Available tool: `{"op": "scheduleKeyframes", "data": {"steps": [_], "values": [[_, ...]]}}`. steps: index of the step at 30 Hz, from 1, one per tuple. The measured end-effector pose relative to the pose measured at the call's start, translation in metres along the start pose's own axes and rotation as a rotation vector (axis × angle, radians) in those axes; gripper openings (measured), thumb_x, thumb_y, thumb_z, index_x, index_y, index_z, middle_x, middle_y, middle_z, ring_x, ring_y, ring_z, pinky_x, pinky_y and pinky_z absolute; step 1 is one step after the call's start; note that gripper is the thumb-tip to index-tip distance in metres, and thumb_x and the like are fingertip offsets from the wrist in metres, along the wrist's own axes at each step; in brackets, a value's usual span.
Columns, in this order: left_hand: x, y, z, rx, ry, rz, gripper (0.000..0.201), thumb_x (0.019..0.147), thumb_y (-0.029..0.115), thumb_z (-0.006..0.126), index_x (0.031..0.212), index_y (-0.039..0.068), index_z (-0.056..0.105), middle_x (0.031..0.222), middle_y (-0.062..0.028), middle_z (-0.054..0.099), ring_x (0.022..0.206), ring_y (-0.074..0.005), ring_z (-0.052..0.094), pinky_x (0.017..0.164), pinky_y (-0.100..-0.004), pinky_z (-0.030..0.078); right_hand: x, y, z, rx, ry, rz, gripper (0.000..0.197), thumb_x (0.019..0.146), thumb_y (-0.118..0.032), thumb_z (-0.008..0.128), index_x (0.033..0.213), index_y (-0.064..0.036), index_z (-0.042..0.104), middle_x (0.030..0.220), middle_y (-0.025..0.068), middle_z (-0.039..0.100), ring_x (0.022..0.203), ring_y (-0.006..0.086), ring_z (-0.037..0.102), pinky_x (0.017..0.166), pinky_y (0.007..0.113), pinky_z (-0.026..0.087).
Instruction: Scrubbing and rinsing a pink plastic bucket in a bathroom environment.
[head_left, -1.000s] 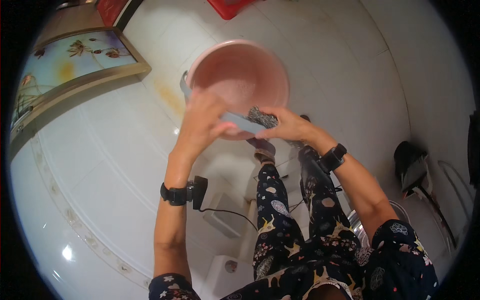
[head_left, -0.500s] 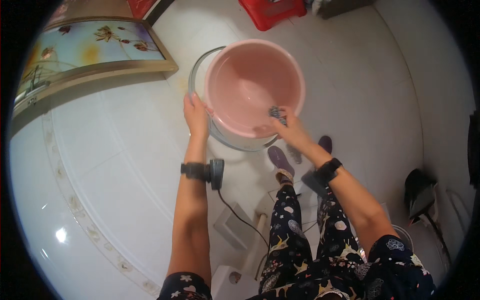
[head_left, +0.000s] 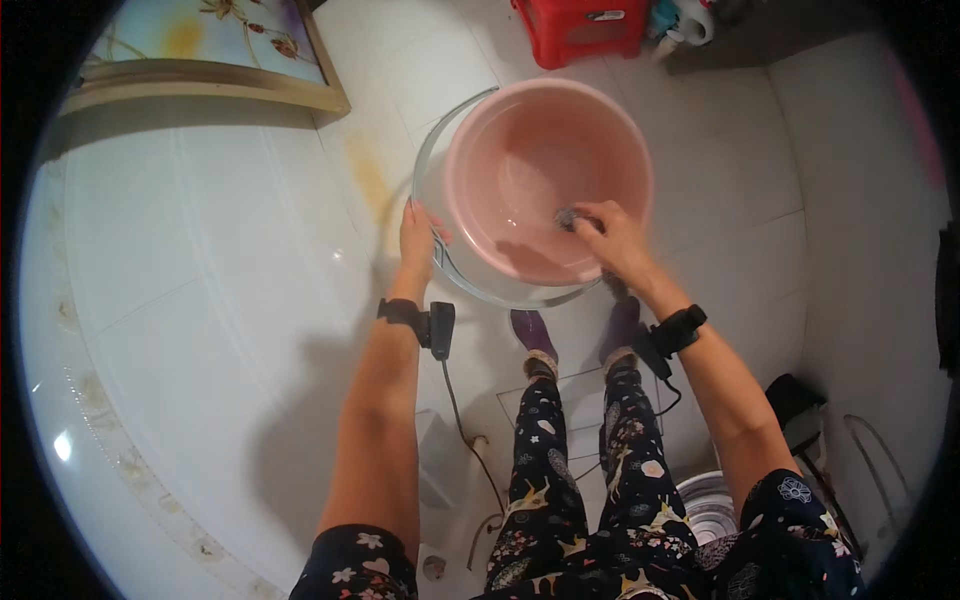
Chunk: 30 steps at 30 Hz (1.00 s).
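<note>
A pink round basin (head_left: 545,130) is in front of me at the upper middle, its inside facing up at me. Around and under it runs a round grey rim (head_left: 432,150), with pale surface showing between the two; whether it is clear glass or a hoop I cannot tell. My left hand (head_left: 415,240) is closed on this rim, to the left of the basin. My right hand (head_left: 612,238) reaches over the basin's near right edge, fingers pinched on a silvery grey steel wool scourer (head_left: 567,218). A dark shadow lies on the basin's near inner wall.
A red plastic stool (head_left: 585,30) stands beyond the basin, with bottles (head_left: 690,25) to its right. A framed flower panel (head_left: 210,75) is at the upper left. A metal bowl (head_left: 708,505) sits right of my legs, near a black dustpan-like thing (head_left: 797,405).
The basin and rim appear further right in view, and the stool and bottles show more fully. My right hand with the scourer has shifted a little within the basin.
</note>
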<state>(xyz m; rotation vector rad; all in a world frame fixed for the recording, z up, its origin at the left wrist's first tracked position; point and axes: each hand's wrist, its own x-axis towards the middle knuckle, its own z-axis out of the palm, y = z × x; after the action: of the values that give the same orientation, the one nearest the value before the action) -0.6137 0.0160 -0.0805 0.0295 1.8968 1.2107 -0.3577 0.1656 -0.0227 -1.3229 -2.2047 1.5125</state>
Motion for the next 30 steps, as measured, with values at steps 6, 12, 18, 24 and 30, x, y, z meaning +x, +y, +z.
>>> {"op": "scheduleKeyframes", "data": {"steps": [6,12,18,24,30], "values": [[-0.054,-0.016,0.019,-0.156,-0.063,-0.037,0.032,0.098,0.036,0.034,0.116,0.011,0.042,0.07,-0.0038,0.051,0.055,-0.0136,0.053,0.05,-0.0282,0.049,0.028,-0.061,0.038,0.043,-0.012,-0.101,0.023,0.078,-0.018,0.06,0.094,-0.0028,0.066,0.093,0.0144,0.058,0.083,0.0306,0.058,0.075,0.038,0.046],[-0.081,-0.007,0.032,-0.398,-0.038,-0.049,0.047,0.096,0.049,0.031,0.121,0.011,0.043,0.075,-0.0041,0.052,0.056,-0.0137,0.053,0.051,-0.0283,0.048,0.087,-0.076,0.114,-0.074,0.064,-0.327,0.021,0.075,-0.013,0.064,0.094,-0.0039,0.066,0.097,0.0121,0.06,0.086,0.0296,0.058,0.077,0.039,0.047],[-0.058,-0.019,0.012,-0.608,-0.004,-0.035,0.066,0.091,0.064,0.026,0.126,0.01,0.043,0.093,-0.0027,0.052,0.079,-0.0139,0.055,0.071,-0.0297,0.048,0.037,-0.067,0.158,-0.101,-0.073,-0.511,0.016,0.071,-0.006,0.062,0.086,-0.0075,0.068,0.095,0.0065,0.06,0.083,0.0298,0.054,0.074,0.039,0.048],[-0.059,-0.029,0.001,-0.786,-0.06,-0.075,0.072,0.088,0.068,0.026,0.132,0.013,0.038,0.086,0.0014,0.048,0.078,-0.0114,0.05,0.071,-0.0277,0.043,0.063,-0.072,0.167,-0.362,-0.06,-0.786,0.009,0.069,-0.005,0.057,0.077,-0.004,0.06,0.084,0.0088,0.056,0.083,0.0294,0.054,0.066,0.036,0.051],[-0.065,-0.026,0.003,-0.651,-0.02,-0.021,0.059,0.093,0.058,0.028,0.129,0.013,0.041,0.075,0.0004,0.045,0.059,-0.0104,0.045,0.054,-0.0266,0.039,0.118,-0.072,0.17,-0.372,0.208,-0.658,0.007,0.069,-0.005,0.06,0.077,-0.0065,0.06,0.083,0.0077,0.057,0.078,0.0305,0.055,0.063,0.041,0.049]]}}
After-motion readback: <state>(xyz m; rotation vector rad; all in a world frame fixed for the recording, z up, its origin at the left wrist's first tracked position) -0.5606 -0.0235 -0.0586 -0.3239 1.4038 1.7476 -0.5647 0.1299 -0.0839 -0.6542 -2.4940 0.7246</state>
